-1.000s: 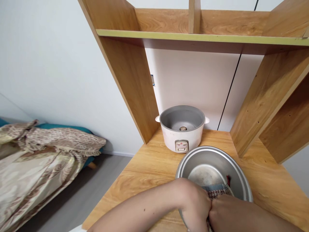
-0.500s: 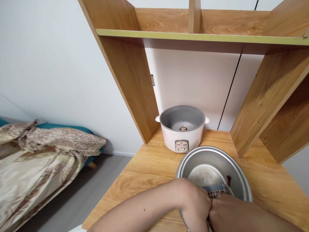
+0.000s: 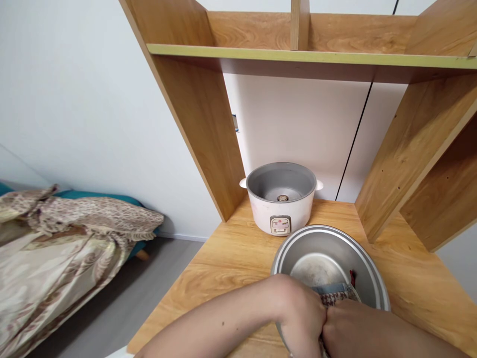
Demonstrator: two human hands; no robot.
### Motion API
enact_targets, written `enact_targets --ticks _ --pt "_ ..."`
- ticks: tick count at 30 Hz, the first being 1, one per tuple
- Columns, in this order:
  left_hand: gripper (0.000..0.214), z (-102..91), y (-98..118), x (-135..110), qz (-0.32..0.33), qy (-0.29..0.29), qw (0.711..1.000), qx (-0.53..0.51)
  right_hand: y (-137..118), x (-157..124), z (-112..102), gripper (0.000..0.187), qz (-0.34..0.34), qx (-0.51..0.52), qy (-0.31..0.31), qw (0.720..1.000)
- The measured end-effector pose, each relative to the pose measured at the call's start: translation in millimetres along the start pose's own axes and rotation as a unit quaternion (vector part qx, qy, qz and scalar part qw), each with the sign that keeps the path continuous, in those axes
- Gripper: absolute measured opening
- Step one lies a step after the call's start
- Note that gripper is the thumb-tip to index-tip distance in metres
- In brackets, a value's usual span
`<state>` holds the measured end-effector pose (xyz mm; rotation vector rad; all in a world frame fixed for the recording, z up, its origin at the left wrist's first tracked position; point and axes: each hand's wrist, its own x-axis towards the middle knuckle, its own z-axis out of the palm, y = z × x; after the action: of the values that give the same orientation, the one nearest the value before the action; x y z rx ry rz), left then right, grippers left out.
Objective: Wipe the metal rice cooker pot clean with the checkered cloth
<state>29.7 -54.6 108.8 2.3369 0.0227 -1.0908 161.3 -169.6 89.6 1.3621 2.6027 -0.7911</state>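
Fingers of our left hand (image 3: pixel 302 315) and of our right hand (image 3: pixel 346 320) go downward and are mostly hidden, so we cannot tell if they are clamped on something or apart. Both hands appear to meet over a patterned cloth piece (image 3: pixel 335 298), which comes out from under them inside the metal pot (image 3: pixel 346 248), in its near right part. A small red strip (image 3: pixel 352 276) stands at the cloth's far end.

For handling this cloth well, we judge that the pressure should go straight down on the pot's bottom and not sideways on its rim, because such a pot could slide or turn. We should also watch that the red strip is not caught.

The pot stands on the worktop (image 3: pixel 208 273), just in front of the white rice cooker (image 3: pixel 261 211); if these two touch, we cannot tell. Toward the slanting left edge there is the broadest room for our elbow. Toward the back edge, the cooker limits any push, and at the back right a wooden upright (image 3: pixel 395 159) comes down near the pot. The near edge we cannot see well, so pulling toward us asks for care.
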Motion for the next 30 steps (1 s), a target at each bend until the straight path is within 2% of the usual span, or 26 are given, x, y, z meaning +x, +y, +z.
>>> enact_targets --ticks 8,14,30 --pt "0.042 2.5 -4.5 4.6 0.010 -0.003 1.000 -0.002 -0.4 1.1 0.5 0.028 0.006 -0.004 -0.010 1.000" --pt "0.052 -0.3 -0.5 2.1 0.002 -0.001 1.000 0.002 -0.5 0.7 0.5 0.028 0.021 -0.014 -0.015 1.000" --pt "0.049 -2.0 0.4 -1.2 0.017 0.008 1.000 0.005 0.1 1.3 0.7 0.027 0.005 -0.005 -0.015 1.000"
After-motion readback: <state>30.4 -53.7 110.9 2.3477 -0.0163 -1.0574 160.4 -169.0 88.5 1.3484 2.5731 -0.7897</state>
